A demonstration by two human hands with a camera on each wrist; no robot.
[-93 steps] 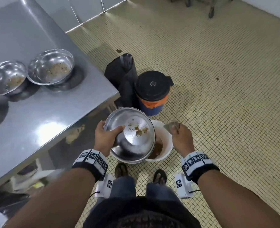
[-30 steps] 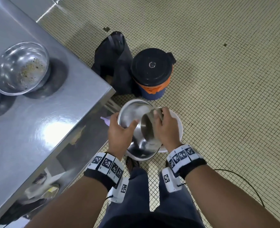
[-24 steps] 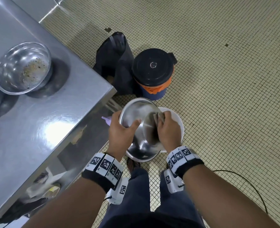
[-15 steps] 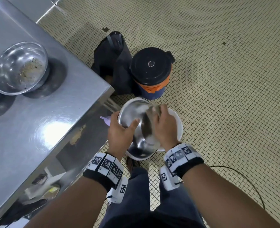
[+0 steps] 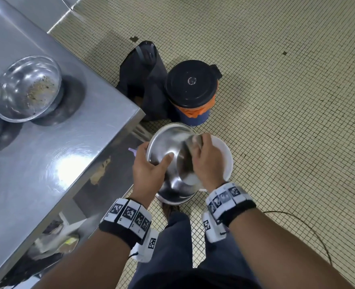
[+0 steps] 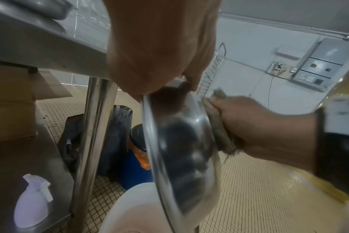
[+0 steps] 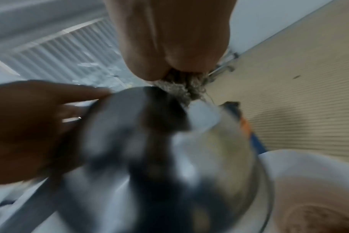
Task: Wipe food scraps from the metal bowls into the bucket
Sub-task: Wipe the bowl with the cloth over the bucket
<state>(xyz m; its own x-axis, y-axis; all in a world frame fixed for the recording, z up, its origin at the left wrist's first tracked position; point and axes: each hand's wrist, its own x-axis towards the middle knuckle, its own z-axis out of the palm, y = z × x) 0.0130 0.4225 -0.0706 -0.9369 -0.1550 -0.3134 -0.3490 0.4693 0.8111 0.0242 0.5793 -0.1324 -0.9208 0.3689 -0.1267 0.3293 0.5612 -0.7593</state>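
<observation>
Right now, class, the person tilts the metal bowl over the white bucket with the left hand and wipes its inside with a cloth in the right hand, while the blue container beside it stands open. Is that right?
One detail is wrong: the blue container is closed by a black lid, as the head view shows. The rest stands: the left hand tilts the metal bowl over the white bucket, and the right hand wipes with the cloth.
</observation>
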